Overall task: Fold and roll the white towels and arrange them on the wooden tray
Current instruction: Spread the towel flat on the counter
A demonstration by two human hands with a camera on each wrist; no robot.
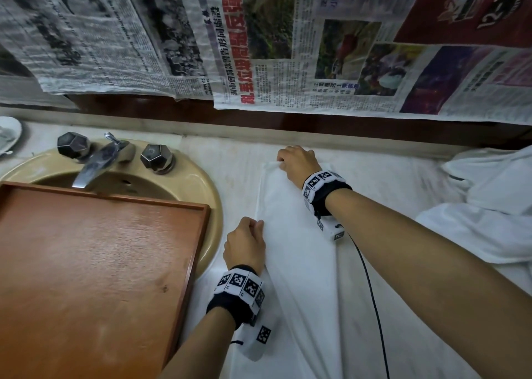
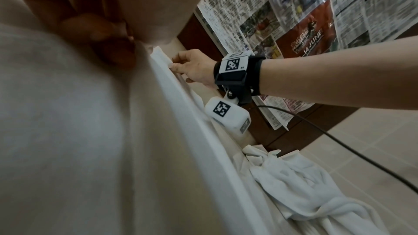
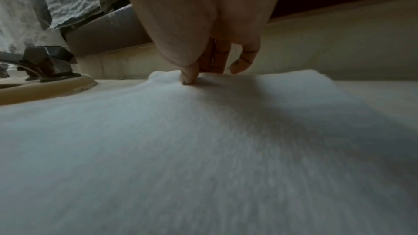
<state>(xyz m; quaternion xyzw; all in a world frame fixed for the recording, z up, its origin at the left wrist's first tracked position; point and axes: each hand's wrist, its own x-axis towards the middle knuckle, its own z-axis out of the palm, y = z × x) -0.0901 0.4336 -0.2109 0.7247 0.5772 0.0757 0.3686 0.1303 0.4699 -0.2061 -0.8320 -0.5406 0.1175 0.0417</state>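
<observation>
A white towel (image 1: 299, 243) lies folded into a long strip on the counter, running from the back wall towards me. My right hand (image 1: 296, 162) pinches its far left corner, thumb on top and fingers behind the edge, as the right wrist view shows on the towel (image 3: 203, 131). My left hand (image 1: 244, 243) pinches the towel's left folded edge about halfway along. In the left wrist view the towel edge (image 2: 181, 113) runs up to the right hand (image 2: 192, 67). The wooden tray (image 1: 95, 263) lies over the sink at left with nothing on it.
A beige sink (image 1: 201, 188) with a chrome tap (image 1: 95, 160) and two dark knobs sits under the tray's far end. A heap of crumpled white towels (image 1: 489, 206) lies at right. Newspaper (image 1: 288, 47) covers the wall behind. A black cable (image 1: 371, 292) trails from the right wrist.
</observation>
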